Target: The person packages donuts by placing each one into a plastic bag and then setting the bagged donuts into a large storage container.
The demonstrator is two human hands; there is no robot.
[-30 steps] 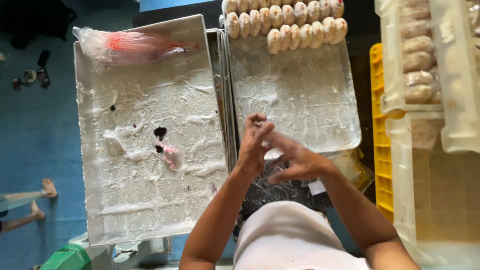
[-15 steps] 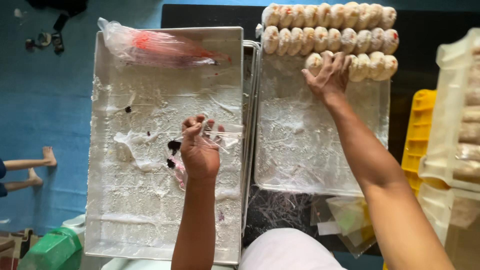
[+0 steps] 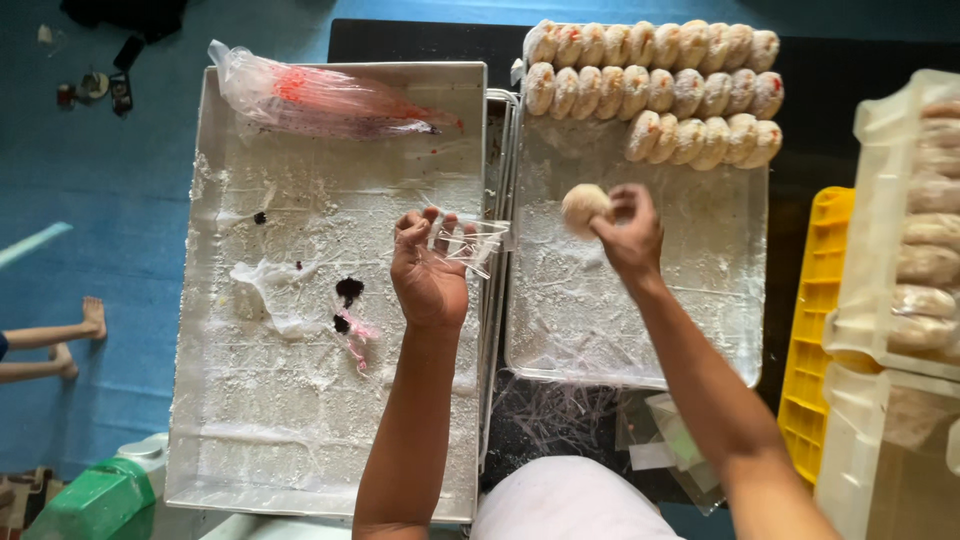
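My right hand (image 3: 628, 232) grips a pale round floured sweet (image 3: 583, 205) above the right metal tray (image 3: 720, 340). At that tray's far end, rows of similar sweets (image 3: 655, 85) lie packed side by side. My left hand (image 3: 428, 270) is raised over the right edge of the left flour-dusted tray (image 3: 240, 420) and pinches a small clear plastic wrapper (image 3: 478, 243) between the fingertips. Dark filling smears (image 3: 347, 293) and a crumpled wrapper (image 3: 280, 290) lie on the left tray near that hand.
A clear bag with red streaks (image 3: 320, 100) lies at the far end of the left tray. White lidded crates of sweets (image 3: 915, 250) and a yellow crate (image 3: 818, 320) stand at the right. Loose wrappers (image 3: 660, 440) lie near my lap. Another person's feet (image 3: 75, 335) show at left.
My right hand has drawn back from the rows with one sweet in it. My left hand has lifted off the left tray and moved right, now pinching a clear wrapper.
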